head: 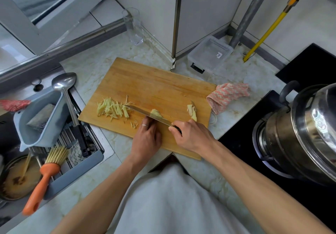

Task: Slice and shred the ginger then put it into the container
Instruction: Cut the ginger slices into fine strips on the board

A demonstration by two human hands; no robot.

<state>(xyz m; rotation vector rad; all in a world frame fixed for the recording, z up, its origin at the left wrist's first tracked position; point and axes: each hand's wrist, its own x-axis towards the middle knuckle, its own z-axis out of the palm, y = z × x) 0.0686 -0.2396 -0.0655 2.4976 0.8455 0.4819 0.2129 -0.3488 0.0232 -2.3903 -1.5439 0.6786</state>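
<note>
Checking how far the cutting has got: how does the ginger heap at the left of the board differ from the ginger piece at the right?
The shredded heap is many thin strips, fanned loosely; the right piece is one uncut chunk. The heap lies at the tip of the knife; the chunk lies apart, beyond the blade, nearer the cloth. Both are pale yellow and rest on the cutting board, untouched by either hand.

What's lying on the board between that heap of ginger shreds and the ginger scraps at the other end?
In the head view, between the shredded ginger and the ginger offcuts: the knife, cutting a small ginger piece steadied by the left hand.
</note>
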